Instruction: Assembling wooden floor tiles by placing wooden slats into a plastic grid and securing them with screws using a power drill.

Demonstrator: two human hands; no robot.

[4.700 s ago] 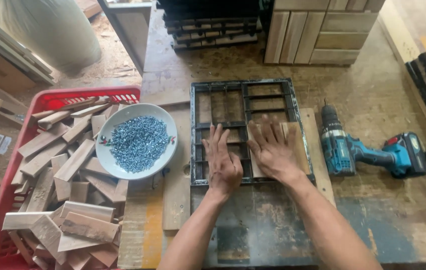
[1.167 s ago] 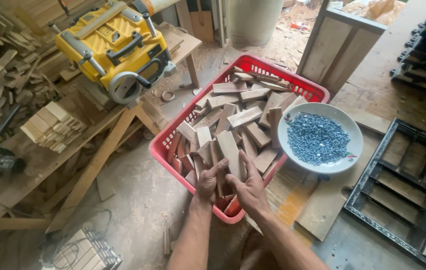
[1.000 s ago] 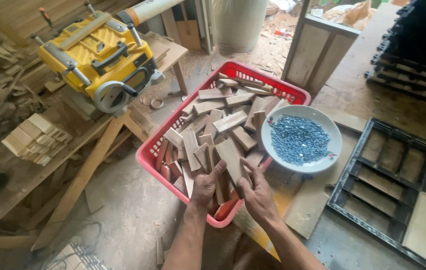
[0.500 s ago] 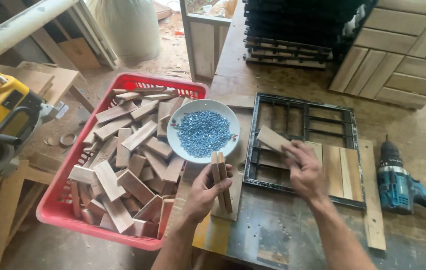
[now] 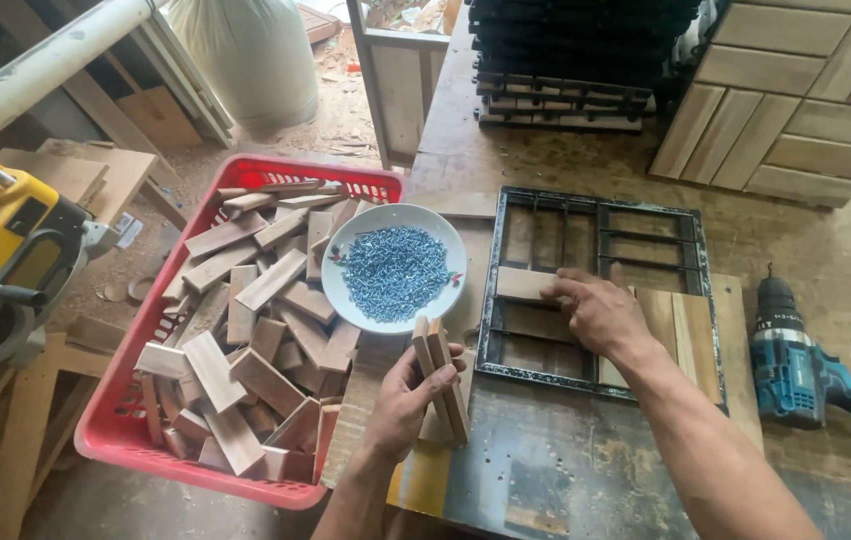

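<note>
My left hand (image 5: pixel 408 395) grips wood slats (image 5: pixel 441 375), upright, at 6 o'clock from screw bowl (image 5: pixel 395 267). My right hand (image 5: pixel 601 312) presses slat (image 5: pixel 526 286) into black frame (image 5: pixel 492 300), fingers closed on it.

Single head-worn view, looking steeply down and forward over workbench (image 5: pixel 566 480), close range; red crate (image 5: pixel 106 440) at left, drill (image 5: pixel 796 370) at right edge.
</note>
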